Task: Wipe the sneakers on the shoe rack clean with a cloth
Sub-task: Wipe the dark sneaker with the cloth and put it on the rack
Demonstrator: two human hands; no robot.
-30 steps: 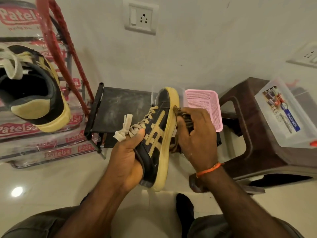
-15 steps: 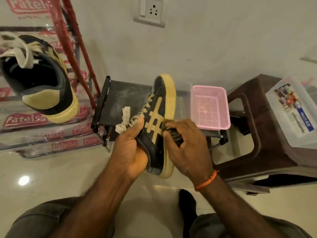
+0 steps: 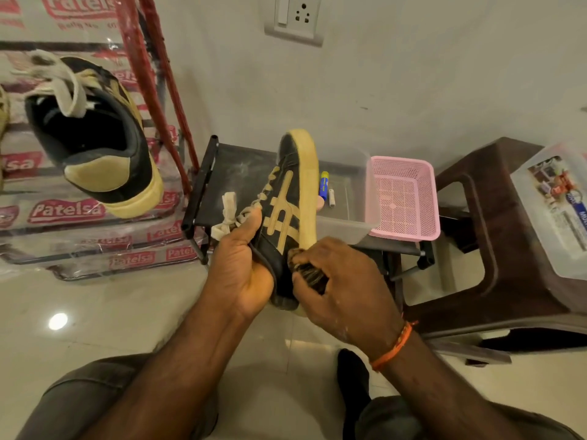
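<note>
1. You held a black sneaker with tan stripes and a yellowed sole on its side above the floor, toe pointing away from you toward the wall, in front of the low black shoe rack.
2. Your left hand gripped the sneaker at the heel end, thumb laid along the upper beside the tan laces, fingers wrapped out of sight behind the shoe.
3. Your right hand was curled around a bunched dark cloth, pressing it against the sneaker's side near the heel, close to the sole edge.
4. An orange thread band circled your right wrist.
5. A second sneaker of the same black and tan colouring appeared at upper left, its heel toward the camera and its pale laces loose; what supported it could not be made out.
6. Behind it stood stacked plastic-wrapped packs printed "Patelsa" and a red metal frame.
7. On the rack, right of the held shoe, sat a clear plastic tub holding a blue-and-yellow tube and a small white item, with a pink mesh basket just beside it.
8. Farther right, a brown plastic stool carried a clear lidded storage box.
9. A white wall socket was mounted above the rack.
</note>
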